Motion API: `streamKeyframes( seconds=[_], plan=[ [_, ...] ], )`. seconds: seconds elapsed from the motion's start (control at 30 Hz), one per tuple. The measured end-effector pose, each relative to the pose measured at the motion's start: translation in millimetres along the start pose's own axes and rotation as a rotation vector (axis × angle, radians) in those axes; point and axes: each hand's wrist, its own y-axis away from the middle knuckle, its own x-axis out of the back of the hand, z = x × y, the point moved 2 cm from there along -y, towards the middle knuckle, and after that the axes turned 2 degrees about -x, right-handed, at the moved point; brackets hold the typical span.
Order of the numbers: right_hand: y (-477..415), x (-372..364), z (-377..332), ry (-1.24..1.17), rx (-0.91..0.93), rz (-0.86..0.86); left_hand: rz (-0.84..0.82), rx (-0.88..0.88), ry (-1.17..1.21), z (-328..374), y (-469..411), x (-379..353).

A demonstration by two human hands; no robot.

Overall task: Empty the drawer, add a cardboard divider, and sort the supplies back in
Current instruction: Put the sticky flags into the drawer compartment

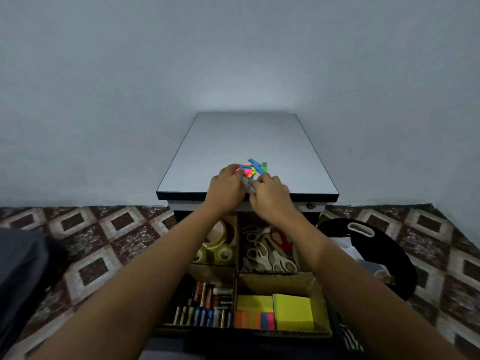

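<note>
Far out to the left of the left hand, a dark cloth (23, 276) lies on the tiled floor (104, 229). The left hand (228, 187) reaches over the near edge of the counter (233, 141). Its fingers curl down on the left side of a small heap of bright flags (255, 167), with pink ones showing at its fingertips. It seems to pinch them so as to draw the loose strips together. The flags lie just beyond both hands and are the only supplies on the counter, so they look like the last lot to sort. The right hand (271, 194), just beside the left and at the heap's near edge, has its fingers bent and thumb drawn in. Whether it has hold of a flag I cannot tell, since its knuckles hide the tips. Both hands probably work here because the strips are thin and scatter easily.

Below the wrists the drawer (166, 331) stands open with the divider (237, 268) in, a cardboard cross making four bays. Under the left wrist sits tape (220, 245), and nearer the body batteries (207, 305). Under the right wrist lie scissors (270, 253), and nearer the body notes (293, 310), with bare cardboard beyond them where the flags would likely go. Right of the right arm a black bag (384, 255) lies on the floor
</note>
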Motion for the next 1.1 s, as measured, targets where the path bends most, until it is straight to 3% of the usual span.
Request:
streamKeyframes(
  seconds=[0.2, 0.33, 0.5, 0.87, 0.97, 1.1],
  plan=[
    [-10, -5, -1, 0.092, 0.030, -0.030, -0.114, 0.078, -0.124, -7, -19, -1],
    [-11, -6, 1, 0.121, 0.058, -0.035, -0.061, 0.075, -0.205, -10, -21, 2],
    [-4, -8, 8, 0.116, 0.100, 0.016, -0.020, 0.075, -0.138, -15, -21, 6],
    [2, -7, 23, -0.110, 0.166, 0.161, 0.104, 0.112, -0.074, -10, -17, 11],
    [4, -6, 26, -0.249, 0.117, 0.191, 0.168, 0.115, 0.104, -3, -10, 15],
    [14, 3, 29, -0.652, -0.110, 0.207, 0.219, 0.200, 0.535, 6, 13, 23]
  ],
)
